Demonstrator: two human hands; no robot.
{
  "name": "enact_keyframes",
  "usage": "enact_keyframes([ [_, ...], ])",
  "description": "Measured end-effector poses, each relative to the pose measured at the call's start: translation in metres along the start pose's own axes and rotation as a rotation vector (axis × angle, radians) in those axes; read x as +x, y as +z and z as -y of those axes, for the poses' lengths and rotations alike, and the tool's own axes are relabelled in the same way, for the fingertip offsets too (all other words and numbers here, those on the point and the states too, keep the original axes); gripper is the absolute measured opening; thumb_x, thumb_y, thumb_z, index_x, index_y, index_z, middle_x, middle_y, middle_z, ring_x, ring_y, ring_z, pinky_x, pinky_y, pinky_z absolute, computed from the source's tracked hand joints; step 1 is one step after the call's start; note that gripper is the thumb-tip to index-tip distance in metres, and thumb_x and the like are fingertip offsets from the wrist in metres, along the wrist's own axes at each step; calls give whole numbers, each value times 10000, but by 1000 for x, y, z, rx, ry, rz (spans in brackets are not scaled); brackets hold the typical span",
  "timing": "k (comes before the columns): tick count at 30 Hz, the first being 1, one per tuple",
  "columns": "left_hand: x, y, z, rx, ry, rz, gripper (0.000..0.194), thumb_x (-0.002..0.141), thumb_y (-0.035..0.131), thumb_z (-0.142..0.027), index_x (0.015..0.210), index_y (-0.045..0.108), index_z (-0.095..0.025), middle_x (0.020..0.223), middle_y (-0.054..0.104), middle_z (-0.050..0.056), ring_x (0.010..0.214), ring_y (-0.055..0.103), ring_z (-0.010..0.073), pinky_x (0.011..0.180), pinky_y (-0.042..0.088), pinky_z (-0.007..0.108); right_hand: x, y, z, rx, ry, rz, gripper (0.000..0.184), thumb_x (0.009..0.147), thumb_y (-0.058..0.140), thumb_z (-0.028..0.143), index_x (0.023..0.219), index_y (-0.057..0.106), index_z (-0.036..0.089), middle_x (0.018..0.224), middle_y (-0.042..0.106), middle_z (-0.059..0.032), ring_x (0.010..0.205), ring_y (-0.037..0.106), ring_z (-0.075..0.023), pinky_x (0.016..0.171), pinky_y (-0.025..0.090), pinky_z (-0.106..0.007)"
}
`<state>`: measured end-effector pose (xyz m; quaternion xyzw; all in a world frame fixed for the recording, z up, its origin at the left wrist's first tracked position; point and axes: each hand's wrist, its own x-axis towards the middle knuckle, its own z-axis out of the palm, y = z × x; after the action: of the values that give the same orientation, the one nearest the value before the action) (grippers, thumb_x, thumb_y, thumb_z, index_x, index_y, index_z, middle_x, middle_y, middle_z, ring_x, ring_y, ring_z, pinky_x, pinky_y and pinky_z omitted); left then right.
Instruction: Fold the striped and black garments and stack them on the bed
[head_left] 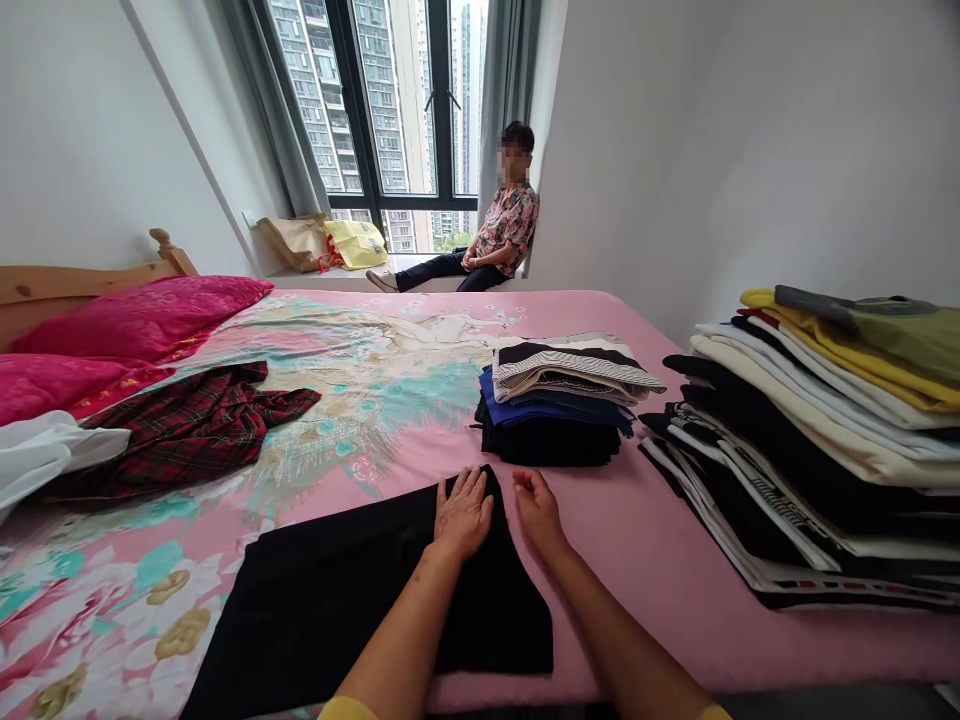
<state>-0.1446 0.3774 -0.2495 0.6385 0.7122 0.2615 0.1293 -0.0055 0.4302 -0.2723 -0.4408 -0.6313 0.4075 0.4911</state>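
Observation:
Black trousers [337,580], folded lengthwise, lie flat on the near side of the bed. My left hand [463,510] rests palm down on their upper right part, fingers stretched out over the cloth. Just right of the trousers' edge, my right hand [538,510] is held over the pink sheet with loosely bent fingers and nothing visible in it. Beyond my right hand stands a short stack of folded clothes [555,440], with black and blue pieces below and striped and white ones on top.
A taller stack of folded clothes [817,480] stands at the right. A red plaid garment [202,430], a white cloth [45,450] and magenta pillows [150,320] lie at the left of the bed [420,450]. A person [510,230] sits on the windowsill near bags [356,243].

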Motion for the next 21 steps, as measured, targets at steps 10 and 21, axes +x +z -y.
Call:
enact_keyframes([
  [10,26,-48,13,-25,-5,70,410,855,316,-213,1045,674,-155,1166,661,74,1112,588,130,970,435,286,-70,-104,2,-428,-156,-105,201,827,438,188,981,567,198,999,599,-98,966,539,-233,880,456,-429],
  [21,15,-25,-10,214,-12,316,556,867,394,-452,1400,350,-298,1517,253,40,1411,158,277,1090,25,621,-63,-100,9,-544,-180,-68,206,795,419,147,852,609,201,922,625,-61,939,530,-214,878,400,-388],
])
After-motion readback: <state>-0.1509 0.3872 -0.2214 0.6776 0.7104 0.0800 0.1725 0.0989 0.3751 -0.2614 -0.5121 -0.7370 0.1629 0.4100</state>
